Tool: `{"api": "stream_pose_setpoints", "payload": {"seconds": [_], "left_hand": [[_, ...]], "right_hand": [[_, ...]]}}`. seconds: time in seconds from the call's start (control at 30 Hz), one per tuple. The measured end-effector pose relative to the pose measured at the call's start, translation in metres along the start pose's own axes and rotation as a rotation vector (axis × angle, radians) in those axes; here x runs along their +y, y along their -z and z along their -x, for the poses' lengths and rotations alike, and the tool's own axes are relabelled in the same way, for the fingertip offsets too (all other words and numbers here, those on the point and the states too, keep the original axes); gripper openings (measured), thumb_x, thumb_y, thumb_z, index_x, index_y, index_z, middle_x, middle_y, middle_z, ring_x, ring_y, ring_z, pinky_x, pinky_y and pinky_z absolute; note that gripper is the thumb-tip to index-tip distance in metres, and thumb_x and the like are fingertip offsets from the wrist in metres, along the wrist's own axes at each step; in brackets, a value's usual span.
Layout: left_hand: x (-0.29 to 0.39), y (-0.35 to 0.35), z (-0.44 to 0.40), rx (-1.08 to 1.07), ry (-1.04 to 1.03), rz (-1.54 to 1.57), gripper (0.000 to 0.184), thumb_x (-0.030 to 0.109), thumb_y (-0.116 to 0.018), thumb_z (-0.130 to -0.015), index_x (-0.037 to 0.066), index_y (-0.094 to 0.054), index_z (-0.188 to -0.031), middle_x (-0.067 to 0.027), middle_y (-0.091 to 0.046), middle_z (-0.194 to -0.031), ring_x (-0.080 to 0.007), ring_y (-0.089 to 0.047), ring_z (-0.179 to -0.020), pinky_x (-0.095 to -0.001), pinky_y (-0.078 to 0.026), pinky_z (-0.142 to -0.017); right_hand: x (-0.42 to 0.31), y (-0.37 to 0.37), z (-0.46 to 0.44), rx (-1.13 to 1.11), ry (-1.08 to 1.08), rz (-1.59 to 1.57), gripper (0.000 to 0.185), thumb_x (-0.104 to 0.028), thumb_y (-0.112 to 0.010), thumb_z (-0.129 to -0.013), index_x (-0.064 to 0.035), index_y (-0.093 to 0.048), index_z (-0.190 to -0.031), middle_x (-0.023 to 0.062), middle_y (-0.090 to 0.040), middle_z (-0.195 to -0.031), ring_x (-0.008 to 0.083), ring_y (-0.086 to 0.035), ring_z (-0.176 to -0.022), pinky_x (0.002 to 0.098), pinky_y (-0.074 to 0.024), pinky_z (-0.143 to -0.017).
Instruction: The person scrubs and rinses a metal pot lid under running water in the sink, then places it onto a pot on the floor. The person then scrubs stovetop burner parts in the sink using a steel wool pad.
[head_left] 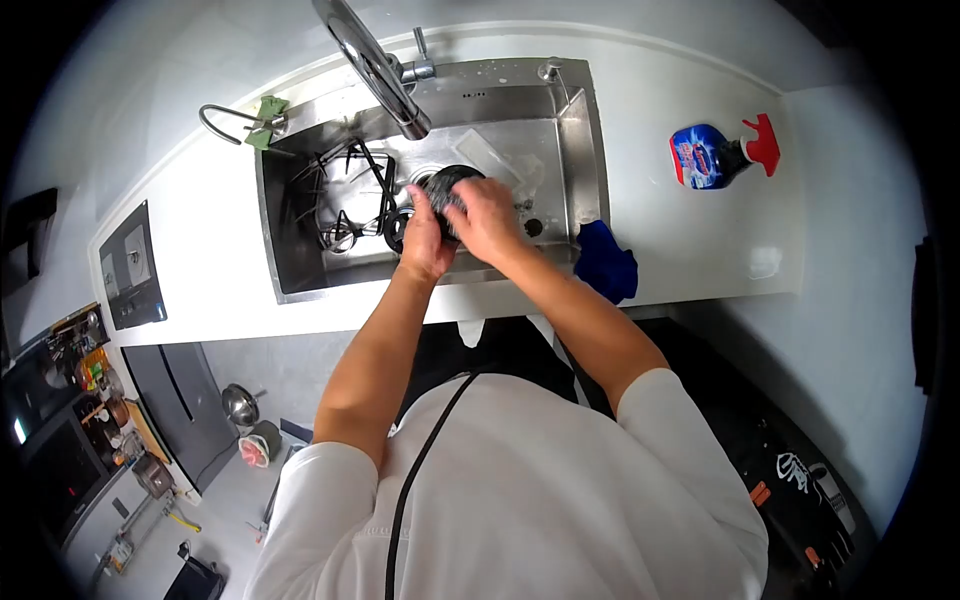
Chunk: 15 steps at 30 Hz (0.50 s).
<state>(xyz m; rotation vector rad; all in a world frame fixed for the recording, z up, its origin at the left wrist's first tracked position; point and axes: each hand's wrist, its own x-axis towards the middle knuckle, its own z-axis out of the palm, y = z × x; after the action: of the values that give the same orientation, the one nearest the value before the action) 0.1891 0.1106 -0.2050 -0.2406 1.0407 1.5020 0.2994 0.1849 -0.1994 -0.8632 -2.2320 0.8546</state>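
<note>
Over the steel sink [585,150], my left hand [425,243] grips a dark round burner part [455,182], its thumb pointing up along the near side. Curled over that part from the right is my right hand [486,215], its fingers blurred by motion and pressed together. Whether a scrubber is under those fingers is hidden. Beside my left hand, a black ring-shaped part [396,231] lies in the sink. Black wire pan supports [388,185] stand in the left half of the basin. A small dark round piece [533,228] rests on the basin floor at right.
A chrome faucet [375,65] arches over the sink from the back. On the right counter lies a blue spray bottle [704,157] with a red trigger. A dark blue cloth [606,265] hangs over the front right edge. A green cloth [266,120] sits by the slim tap.
</note>
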Motion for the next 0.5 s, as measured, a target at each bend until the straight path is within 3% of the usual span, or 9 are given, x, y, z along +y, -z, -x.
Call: {"api": "stream_pose_setpoints", "payload": {"seconds": [0.1,0.2,0.23,0.3,0.37,0.43,0.5], "left_hand": [[0.000,-0.014,0.004,-0.041,-0.145,-0.094,0.068,0.061,-0.041,-0.107,0.001,-0.057,-0.133,-0.0117,-0.066,-0.127,-0.0246,-0.065,-0.115,-0.0402,-0.053,-0.102],[0.009,-0.022,0.007,0.019,-0.185,-0.126,0.066,0.060,-0.041,-0.107,0.001,-0.058,-0.131,-0.0120,-0.067,-0.122,-0.0230,-0.066,-0.108,-0.0374,-0.055,-0.095],[0.013,-0.014,0.005,0.056,-0.097,-0.120,0.066,0.060,-0.042,-0.107,0.001,-0.059,-0.130,-0.0109,-0.068,-0.118,-0.0219,-0.066,-0.105,-0.0368,-0.055,-0.093],[0.009,-0.010,0.001,-0.071,-0.209,-0.175,0.069,0.062,-0.038,-0.107,0.000,-0.057,-0.133,-0.0132,-0.069,-0.122,-0.0248,-0.068,-0.107,-0.0397,-0.056,-0.097],[0.018,-0.035,0.028,-0.050,-0.210,-0.174,0.063,0.057,-0.042,-0.108,0.002,-0.058,-0.134,-0.0110,-0.068,-0.122,-0.0218,-0.066,-0.109,-0.0375,-0.055,-0.096],[0.021,-0.032,0.029,-0.122,-0.250,-0.135,0.068,0.060,-0.041,-0.107,0.001,-0.054,-0.141,-0.0123,-0.066,-0.130,-0.0241,-0.066,-0.115,-0.0405,-0.054,-0.101],[0.025,-0.028,0.025,-0.158,-0.271,-0.068,0.073,0.063,-0.040,-0.106,0.002,-0.052,-0.144,-0.0123,-0.065,-0.134,-0.0258,-0.065,-0.119,-0.0428,-0.052,-0.104]], "right_hand": [[0.001,0.000,-0.022,0.139,-0.257,0.162,0.022,-0.023,-0.072,-0.087,-0.0032,-0.065,-0.089,0.0193,-0.067,-0.087,0.0425,-0.064,-0.086,0.0544,-0.0478,-0.079],[-0.015,0.000,-0.022,-0.090,-0.357,0.037,0.025,-0.026,-0.072,-0.088,-0.0030,-0.061,-0.086,0.0205,-0.066,-0.083,0.0456,-0.064,-0.081,0.0554,-0.0485,-0.073],[-0.027,0.003,-0.013,-0.032,-0.139,-0.012,0.027,-0.026,-0.071,-0.088,-0.0025,-0.059,-0.082,0.0216,-0.065,-0.081,0.0465,-0.063,-0.080,0.0560,-0.0490,-0.072],[-0.022,0.007,-0.018,-0.012,-0.136,0.044,0.026,-0.026,-0.071,-0.088,-0.0020,-0.060,-0.084,0.0218,-0.064,-0.079,0.0464,-0.063,-0.080,0.0563,-0.0489,-0.073],[-0.009,0.012,-0.036,0.072,-0.150,0.198,0.030,-0.030,-0.069,-0.088,-0.0016,-0.063,-0.084,0.0223,-0.068,-0.084,0.0442,-0.066,-0.084,0.0567,-0.0506,-0.077],[-0.001,0.020,-0.055,0.035,-0.451,0.054,0.035,-0.035,-0.065,-0.091,-0.0004,-0.066,-0.088,0.0217,-0.069,-0.084,0.0463,-0.066,-0.086,0.0539,-0.0531,-0.081],[0.003,0.031,-0.062,-0.019,-0.540,-0.131,0.036,-0.035,-0.067,-0.090,0.0011,-0.067,-0.090,0.0226,-0.070,-0.090,0.0463,-0.066,-0.091,0.0515,-0.0532,-0.085]]}}
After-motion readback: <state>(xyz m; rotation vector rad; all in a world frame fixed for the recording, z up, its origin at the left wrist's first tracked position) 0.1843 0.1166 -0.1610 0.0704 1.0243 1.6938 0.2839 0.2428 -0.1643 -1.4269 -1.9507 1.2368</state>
